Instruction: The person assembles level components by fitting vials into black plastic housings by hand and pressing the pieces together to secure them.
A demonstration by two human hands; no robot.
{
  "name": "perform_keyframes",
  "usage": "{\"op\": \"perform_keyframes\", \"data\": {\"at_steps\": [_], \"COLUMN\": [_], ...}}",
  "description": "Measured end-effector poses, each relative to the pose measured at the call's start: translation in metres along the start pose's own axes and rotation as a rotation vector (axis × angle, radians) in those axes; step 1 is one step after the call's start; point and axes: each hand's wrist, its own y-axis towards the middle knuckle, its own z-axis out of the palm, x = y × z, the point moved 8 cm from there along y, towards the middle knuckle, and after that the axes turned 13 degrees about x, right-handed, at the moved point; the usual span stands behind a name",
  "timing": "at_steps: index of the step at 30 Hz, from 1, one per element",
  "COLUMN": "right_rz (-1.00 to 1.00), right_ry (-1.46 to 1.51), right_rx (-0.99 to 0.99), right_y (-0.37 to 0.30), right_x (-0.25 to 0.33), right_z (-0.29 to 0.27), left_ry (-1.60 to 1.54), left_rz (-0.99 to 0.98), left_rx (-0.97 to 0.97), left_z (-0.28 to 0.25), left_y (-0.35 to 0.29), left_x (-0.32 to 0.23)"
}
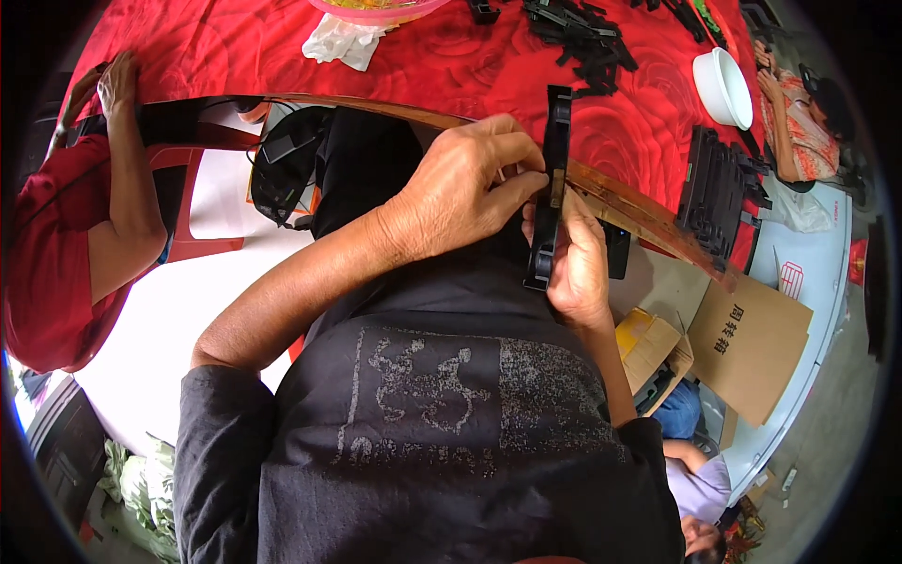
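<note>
A long, narrow black plastic part (558, 127) stands nearly upright in front of my body, at the table's near edge. My right hand (581, 258) is closed around its lower half, with the thumb along one side. Against its other side, about halfway up, my left hand (474, 183) has its fingers curled and pinched together. Whatever those fingertips hold, if anything, is too small or hidden to make out. A small brownish patch shows on the part beside them.
On the red-covered table (451, 70) lie a heap of black plastic pieces (587, 42), a stack of black parts (714, 193), a white bowl (722, 87) and crumpled tissue (343, 40). Cardboard boxes (752, 343) stand at right. Other people sit left, far right and lower right.
</note>
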Motion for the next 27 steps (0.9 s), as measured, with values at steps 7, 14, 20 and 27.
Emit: {"op": "perform_keyframes", "data": {"at_steps": [7,14,20,27], "right_rz": [0.04,0.043,0.037,0.014], "right_ry": [-0.097,-0.165,-0.097,-0.133], "right_rx": [-0.062,-0.057,-0.049,-0.018], "right_y": [-0.003,-0.002,-0.003,-0.004], "right_x": [0.002,0.002,0.0,0.002], "right_z": [0.003,0.001,0.003,0.007], "left_ry": [0.222,0.301,0.356,0.308], "left_rz": [0.099,0.072,0.122,0.063], "left_rx": [-0.103,-0.171,-0.15,-0.08], "left_z": [-0.003,-0.003,-0.002,0.001], "left_y": [0.006,0.005,0.012,0.016], "left_x": [-0.011,-0.009,-0.01,-0.003]}}
